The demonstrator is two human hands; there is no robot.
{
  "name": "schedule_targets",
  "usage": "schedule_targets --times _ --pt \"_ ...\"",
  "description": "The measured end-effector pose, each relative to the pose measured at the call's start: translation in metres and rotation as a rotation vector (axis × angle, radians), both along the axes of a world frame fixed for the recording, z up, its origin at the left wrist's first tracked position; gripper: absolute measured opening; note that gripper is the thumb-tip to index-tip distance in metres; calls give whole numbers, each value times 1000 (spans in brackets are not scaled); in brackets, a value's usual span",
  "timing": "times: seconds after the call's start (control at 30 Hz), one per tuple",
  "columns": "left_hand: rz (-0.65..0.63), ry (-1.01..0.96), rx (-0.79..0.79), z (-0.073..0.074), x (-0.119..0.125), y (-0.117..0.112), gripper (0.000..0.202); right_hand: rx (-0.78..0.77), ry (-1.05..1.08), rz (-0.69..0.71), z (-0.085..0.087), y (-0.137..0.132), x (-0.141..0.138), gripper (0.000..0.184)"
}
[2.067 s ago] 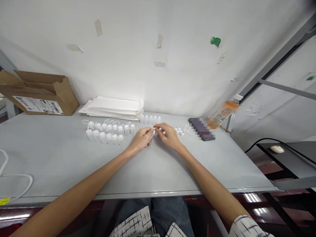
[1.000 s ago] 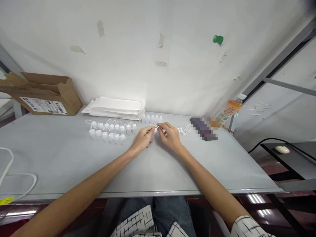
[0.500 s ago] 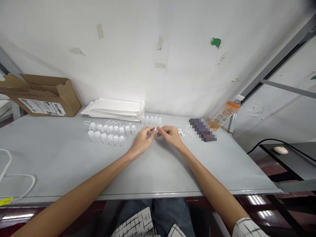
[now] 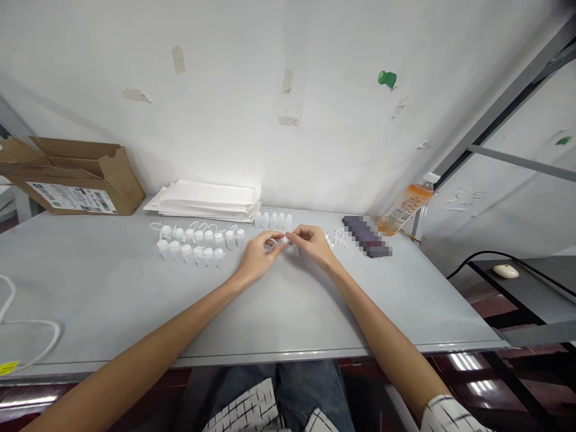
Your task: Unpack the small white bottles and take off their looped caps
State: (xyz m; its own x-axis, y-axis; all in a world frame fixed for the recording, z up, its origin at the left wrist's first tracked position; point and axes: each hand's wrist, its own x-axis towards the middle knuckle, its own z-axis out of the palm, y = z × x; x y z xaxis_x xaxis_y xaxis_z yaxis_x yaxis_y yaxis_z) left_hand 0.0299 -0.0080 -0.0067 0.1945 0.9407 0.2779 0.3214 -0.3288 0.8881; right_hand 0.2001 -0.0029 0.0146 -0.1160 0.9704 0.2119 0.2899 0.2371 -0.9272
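My left hand (image 4: 258, 255) is closed around a small white plastic bottle (image 4: 282, 240), lying tilted between thumb and fingers. Against the bottle's top end, my right hand (image 4: 312, 243) pinches a small white cap, mostly hidden by the fingertips. From it a thin white cord (image 4: 297, 252) dangles below the right fingers. Left of my hands, similar bottles with caps and cords stand in two rows, a front row (image 4: 198, 257) and a back row (image 4: 191, 236). Several plain white bottles (image 4: 273, 220) stand behind my hands. Loose white caps and cords (image 4: 338, 238) lie just right of my right hand.
A stack of white sheets (image 4: 207, 201) lies against the wall, beside an open cardboard box (image 4: 85, 180) at the left. To the right are a blurred dark object (image 4: 366, 237) and a leaning drink bottle (image 4: 409, 204). A white cable (image 4: 54, 336) crosses the table's left front.
The white cord now hangs below my right fingers, where it did not show before. Both hands stay together around the small bottle. The view has shifted slightly.
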Motion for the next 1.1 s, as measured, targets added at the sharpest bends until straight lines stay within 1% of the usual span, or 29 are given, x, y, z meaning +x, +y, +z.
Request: schedule_targets --times 0.1,0.2,0.3,0.4,0.5,0.6,0.77,0.9,1.0,1.1 --pt "5 -2 4 0 0 1 28 -90 33 64 2 -2 -1 40" --pt "-16 -17 -2 0 0 1 29 -150 60 80 4 -3 -2 45" --pt "-67 -55 -26 0 0 0 30 -192 82 87 6 -3 -2 50" --pt "-99 -74 -34 1 1 -1 30 -208 53 115 5 -3 -2 54" --pt "-83 -44 -8 2 -1 0 29 -174 3 163 3 -3 -3 58" --pt "-79 22 22 3 -2 -1 30 -126 -37 172 0 -3 -5 61" --pt "-122 230 56 4 -2 -5 39 -98 -64 132 -5 -2 -8 62" --pt "-81 424 160 5 -1 -10 45 -62 -107 118 -6 -2 -8 61" --pt "-38 514 190 3 -1 -11 37 -22 -177 104 -5 -3 -9 58" --pt "-50 490 212 -1 -1 -8 27 18 -208 82 -4 -3 -9 55"
